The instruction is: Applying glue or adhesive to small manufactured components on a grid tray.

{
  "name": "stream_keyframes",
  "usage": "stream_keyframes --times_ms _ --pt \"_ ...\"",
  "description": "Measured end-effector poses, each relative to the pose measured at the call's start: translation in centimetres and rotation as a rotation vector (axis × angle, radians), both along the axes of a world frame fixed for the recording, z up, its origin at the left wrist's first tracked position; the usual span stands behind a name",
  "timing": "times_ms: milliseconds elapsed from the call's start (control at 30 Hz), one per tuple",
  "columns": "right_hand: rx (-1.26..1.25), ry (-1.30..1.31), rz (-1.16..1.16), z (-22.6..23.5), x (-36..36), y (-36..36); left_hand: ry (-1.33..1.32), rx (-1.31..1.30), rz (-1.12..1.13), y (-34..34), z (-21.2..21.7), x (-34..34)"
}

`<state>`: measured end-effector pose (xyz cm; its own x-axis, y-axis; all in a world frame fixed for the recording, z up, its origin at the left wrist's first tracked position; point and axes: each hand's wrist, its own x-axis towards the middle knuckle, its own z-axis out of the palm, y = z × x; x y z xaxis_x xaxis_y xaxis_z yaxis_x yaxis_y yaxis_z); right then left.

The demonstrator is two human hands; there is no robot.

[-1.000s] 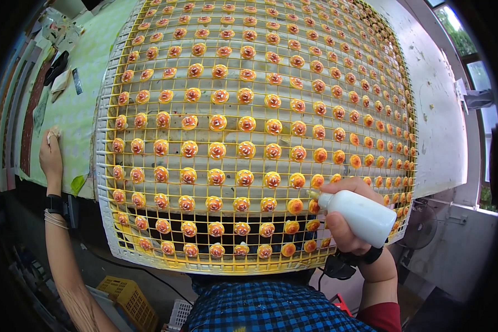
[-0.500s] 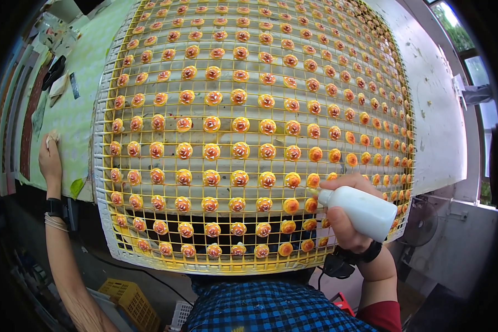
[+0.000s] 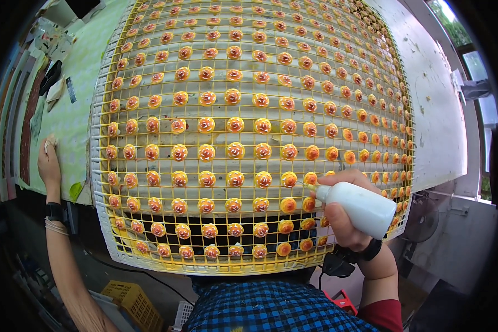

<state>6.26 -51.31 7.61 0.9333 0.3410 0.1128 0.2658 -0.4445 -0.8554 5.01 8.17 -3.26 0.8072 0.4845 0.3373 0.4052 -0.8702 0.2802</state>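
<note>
My right hand [image 3: 342,213] is closed around a white squeeze bottle [image 3: 359,207], tilted with its nozzle toward the left. The fine tip of the nozzle is at an orange-and-yellow flower-shaped piece [image 3: 288,179]; whether it touches cannot be made out. Rows of such pieces sit on a yellow wire mesh rack [image 3: 166,192]. Those left of the nozzle carry white marks on their petals, while several near my right hand are plain orange. Far to the left, my left hand [image 3: 50,166] rests on a green-covered table, fingers closed on a small crumpled pale wad [image 3: 50,143].
The rack's white frame [image 3: 98,166] lies between the green-covered table [image 3: 66,119] and a white tabletop [image 3: 434,105]. A dark cable [image 3: 149,275] hangs below. A yellow crate [image 3: 130,304] stands low at left, a fan [image 3: 422,218] at right.
White marks now show on the piece at the nozzle, which was plain orange before. The whole view has shifted slightly. My left hand keeps its place on the table.
</note>
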Motion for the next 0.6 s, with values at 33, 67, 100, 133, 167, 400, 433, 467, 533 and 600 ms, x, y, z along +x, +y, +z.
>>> stream_keyframes --times_ms 33,67,100,133,167,400,433,467,533,600 --pt "0.005 0.013 -0.01 0.0 0.0 0.0 -0.016 -0.009 -0.015 0.3 -0.1 -0.1" --pt "0.005 0.012 -0.012 0.0 0.0 0.0 -0.017 -0.01 -0.017 0.0 0.0 0.0" --pt "0.016 0.039 -0.023 0.1 -0.1 0.0 -0.013 -0.005 -0.014 -0.2 0.1 0.0" --pt "0.028 0.067 -0.033 0.1 -0.1 0.0 -0.008 0.0 -0.01 -0.5 0.2 0.1" --pt "0.028 0.065 -0.033 0.1 -0.2 0.0 -0.01 0.0 -0.011 -0.6 0.3 0.1" --pt "0.111 0.127 -0.061 -0.5 -0.2 0.1 0.003 -0.037 -0.01 -1.5 0.8 0.1" --pt "0.128 0.133 -0.071 -0.6 -0.2 0.1 0.003 -0.038 -0.014 -1.5 0.8 0.1" --pt "0.128 0.133 -0.07 -0.8 -0.2 0.1 0.003 -0.038 -0.014 -1.5 0.8 0.1" --pt "0.137 0.067 -0.06 -1.2 -0.2 0.1 0.012 -0.038 -0.009 -1.4 0.8 0.1" --pt "0.137 0.059 -0.056 -1.3 -0.2 0.1 0.007 -0.031 -0.006 -1.3 0.7 0.1"
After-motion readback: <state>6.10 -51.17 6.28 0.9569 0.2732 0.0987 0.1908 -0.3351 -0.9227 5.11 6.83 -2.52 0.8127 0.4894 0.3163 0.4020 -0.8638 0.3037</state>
